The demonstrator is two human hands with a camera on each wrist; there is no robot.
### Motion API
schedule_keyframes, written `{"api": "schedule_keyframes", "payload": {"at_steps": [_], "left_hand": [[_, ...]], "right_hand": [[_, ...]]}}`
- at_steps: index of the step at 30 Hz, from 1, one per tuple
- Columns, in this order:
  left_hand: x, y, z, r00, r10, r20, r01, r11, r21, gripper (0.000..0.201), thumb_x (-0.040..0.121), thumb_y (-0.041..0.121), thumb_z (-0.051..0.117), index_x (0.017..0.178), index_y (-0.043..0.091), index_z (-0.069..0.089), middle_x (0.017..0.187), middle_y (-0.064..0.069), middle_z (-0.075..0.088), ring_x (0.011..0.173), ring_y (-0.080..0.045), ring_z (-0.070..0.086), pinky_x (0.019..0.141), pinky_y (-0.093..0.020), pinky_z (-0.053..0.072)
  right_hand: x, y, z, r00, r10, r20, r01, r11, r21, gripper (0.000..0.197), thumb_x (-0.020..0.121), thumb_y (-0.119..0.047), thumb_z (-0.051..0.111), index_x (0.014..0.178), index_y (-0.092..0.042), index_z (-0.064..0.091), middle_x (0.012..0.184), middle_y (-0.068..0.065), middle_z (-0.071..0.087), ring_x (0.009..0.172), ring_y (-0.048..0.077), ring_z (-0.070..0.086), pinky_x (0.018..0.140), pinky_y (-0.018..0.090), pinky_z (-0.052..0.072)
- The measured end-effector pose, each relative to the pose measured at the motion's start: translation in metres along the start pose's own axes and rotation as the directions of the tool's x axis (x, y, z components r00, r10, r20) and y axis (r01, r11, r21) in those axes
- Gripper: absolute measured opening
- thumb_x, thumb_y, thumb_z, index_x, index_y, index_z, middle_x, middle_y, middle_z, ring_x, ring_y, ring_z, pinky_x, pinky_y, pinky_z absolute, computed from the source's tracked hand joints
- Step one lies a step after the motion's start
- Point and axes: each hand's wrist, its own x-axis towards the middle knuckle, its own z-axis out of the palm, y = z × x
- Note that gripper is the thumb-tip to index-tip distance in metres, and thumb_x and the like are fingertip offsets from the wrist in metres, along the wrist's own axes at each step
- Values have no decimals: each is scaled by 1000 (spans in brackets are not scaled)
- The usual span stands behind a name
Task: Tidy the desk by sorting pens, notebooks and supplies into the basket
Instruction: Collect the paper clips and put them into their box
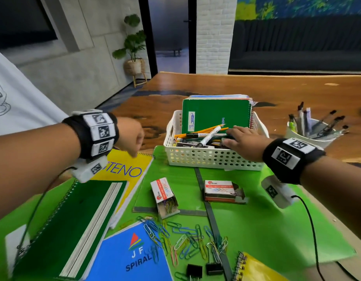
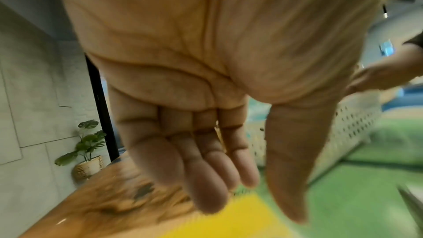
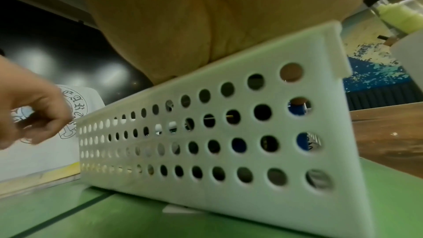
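A white perforated basket (image 1: 212,159) (image 3: 228,151) stands on a green mat (image 1: 266,220). A green notebook (image 1: 214,114) stands upright at the basket's back, with several pens and pencils (image 1: 206,136) piled in front of it. My right hand (image 1: 239,138) reaches over the rim with its fingers laid out flat on that pile. In the right wrist view its palm (image 3: 171,24) is at the rim and the fingers are hidden. My left hand (image 1: 133,138) (image 2: 251,204) hovers left of the basket above a yellow steno notebook (image 1: 126,169), fingers relaxed and empty.
On the mat lie a green spiral notebook (image 1: 78,224), a blue spiral notebook (image 1: 131,254), two paper clip boxes (image 1: 165,195) (image 1: 222,191), several loose paper clips (image 1: 185,240), binder clips (image 1: 204,269) and a small yellow notebook (image 1: 254,268). A white cup of pens (image 1: 311,134) stands right of the basket.
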Motion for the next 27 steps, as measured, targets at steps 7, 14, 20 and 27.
{"api": "schedule_keyframes", "payload": {"at_steps": [7,14,20,27], "left_hand": [[-39,-32,77,910,-29,413,16,999,34,86,50,57,92,118,38,42,92,12,55,76,-11,57,64,-25,49],[-49,-37,86,942,-4,335,29,997,-68,71,54,53,92,106,34,47,97,10,54,84,-12,54,62,-23,43],[-57,-45,85,931,138,337,-20,943,-333,43,64,39,91,100,31,69,101,11,73,93,-6,69,79,-21,55],[-77,-66,-4,880,291,377,-42,836,-547,28,84,8,76,109,17,68,102,-1,77,89,-15,73,78,-28,57]], "right_hand": [[-4,-5,2,999,13,-39,-13,1000,0,59,101,-59,27,152,-29,28,163,1,24,149,28,23,117,56,26],[-7,-7,-1,1000,21,-22,-22,1000,-8,60,103,-58,27,154,-28,25,166,1,18,152,27,17,119,57,21],[-9,-8,-3,999,26,-26,-26,999,-21,62,103,-58,26,156,-28,22,167,1,16,153,27,16,120,54,20],[-1,-5,-5,999,-4,51,7,998,-66,66,102,-61,21,157,-27,18,168,6,11,154,30,12,122,53,16]]}}
